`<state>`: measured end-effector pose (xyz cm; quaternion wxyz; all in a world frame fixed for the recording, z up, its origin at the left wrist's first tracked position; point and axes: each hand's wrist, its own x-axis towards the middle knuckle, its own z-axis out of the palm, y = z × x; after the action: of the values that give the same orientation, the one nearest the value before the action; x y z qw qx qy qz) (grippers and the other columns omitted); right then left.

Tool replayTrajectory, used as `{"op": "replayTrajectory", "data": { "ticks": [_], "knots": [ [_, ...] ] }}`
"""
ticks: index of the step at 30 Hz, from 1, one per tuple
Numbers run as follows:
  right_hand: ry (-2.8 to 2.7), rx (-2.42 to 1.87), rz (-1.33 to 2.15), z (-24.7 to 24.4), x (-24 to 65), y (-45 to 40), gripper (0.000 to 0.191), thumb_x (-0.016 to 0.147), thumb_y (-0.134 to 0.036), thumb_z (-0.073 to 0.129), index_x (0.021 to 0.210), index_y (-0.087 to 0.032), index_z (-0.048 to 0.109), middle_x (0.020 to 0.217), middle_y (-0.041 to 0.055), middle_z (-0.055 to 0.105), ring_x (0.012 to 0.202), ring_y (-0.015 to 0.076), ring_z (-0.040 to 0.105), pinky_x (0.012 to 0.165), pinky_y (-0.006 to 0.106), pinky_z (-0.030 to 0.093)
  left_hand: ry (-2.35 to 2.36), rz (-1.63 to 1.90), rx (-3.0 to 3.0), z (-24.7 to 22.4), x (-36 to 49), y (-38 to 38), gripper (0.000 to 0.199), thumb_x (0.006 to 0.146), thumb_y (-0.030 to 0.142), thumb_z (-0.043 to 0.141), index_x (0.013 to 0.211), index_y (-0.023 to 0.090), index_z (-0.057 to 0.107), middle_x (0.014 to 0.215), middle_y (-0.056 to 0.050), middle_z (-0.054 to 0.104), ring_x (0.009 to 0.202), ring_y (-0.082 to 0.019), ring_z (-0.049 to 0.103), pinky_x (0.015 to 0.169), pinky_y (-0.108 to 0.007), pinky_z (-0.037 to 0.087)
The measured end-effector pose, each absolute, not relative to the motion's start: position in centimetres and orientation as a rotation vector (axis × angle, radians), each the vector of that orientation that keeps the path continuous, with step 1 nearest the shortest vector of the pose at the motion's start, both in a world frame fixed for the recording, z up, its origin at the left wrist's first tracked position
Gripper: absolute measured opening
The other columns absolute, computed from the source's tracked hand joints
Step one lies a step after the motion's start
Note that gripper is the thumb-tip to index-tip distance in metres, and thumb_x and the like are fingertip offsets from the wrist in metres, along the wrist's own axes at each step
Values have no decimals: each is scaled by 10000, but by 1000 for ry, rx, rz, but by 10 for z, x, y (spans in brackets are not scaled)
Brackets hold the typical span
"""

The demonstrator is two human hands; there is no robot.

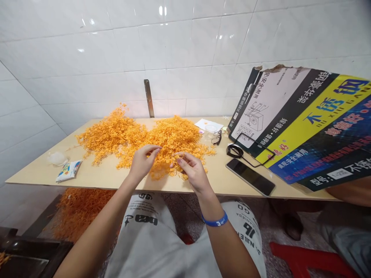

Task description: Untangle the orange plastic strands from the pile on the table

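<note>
A large heap of small, branching orange pieces (176, 133), plastic-looking, lies in front of me on the table. My left hand (143, 160) is at the heap's near edge, thumb and forefinger drawn together; whatever is between them is too small to make out. To its right, my right hand (193, 172) pinches an orange piece (179, 155) between thumb and fingers, just above the near side of the heap. The two hands are a short way apart. A second mound of orange pieces (108, 129) joins the heap on the left.
The pale table (95, 179) stands against a tiled wall. On its right are a phone (251, 177), eyeglasses (216, 137), a black wristband-like item (234, 151) and a large printed cardboard sheet (290, 116). A small packet (68, 171) lies left. More orange pieces (84, 212) are below.
</note>
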<state>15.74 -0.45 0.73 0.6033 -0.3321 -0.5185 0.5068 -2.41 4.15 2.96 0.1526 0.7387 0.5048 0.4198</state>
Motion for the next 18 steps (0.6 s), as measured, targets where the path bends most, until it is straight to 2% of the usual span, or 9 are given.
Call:
{"op": "replayTrajectory", "data": {
  "ticks": [4,8,12,14,18],
  "knots": [
    [-1227,-763,1173,6,154,-7,277,821,-462,620,809,-187,655,615,-11,545,516,100,418,466,226,280,1024,1218,1877,37,-2,9,258,827,355,641,1001,184,725,1093,-89,695,933,-195,662,745,-274,553],
    [-1365,-773,1018,4,149,-10,325,884,-414,539,672,-174,593,567,-27,456,521,101,380,489,239,292,930,1225,1759,36,4,-8,267,841,341,632,1040,184,717,1181,-99,672,1037,-206,647,781,-260,558],
    [-1467,-874,718,5,147,-15,342,924,-327,492,615,-181,475,555,-36,400,525,99,371,518,254,281,1088,1377,1638,29,0,-14,217,817,341,662,936,163,695,959,-74,727,896,-191,690,757,-268,561],
    [-1467,-873,685,6,149,-18,349,936,-317,477,614,-186,451,552,-40,381,516,97,363,518,257,278,1243,1509,1619,24,-7,-14,168,812,305,654,907,169,675,868,-45,724,822,-176,693,722,-261,556],
    [-1387,-782,847,10,159,-26,331,947,-381,471,703,-178,566,584,-23,429,532,111,397,509,255,302,1513,1509,1770,19,-35,-7,141,819,243,583,882,183,694,814,-24,723,695,-147,663,664,-257,532]
  ]
}}
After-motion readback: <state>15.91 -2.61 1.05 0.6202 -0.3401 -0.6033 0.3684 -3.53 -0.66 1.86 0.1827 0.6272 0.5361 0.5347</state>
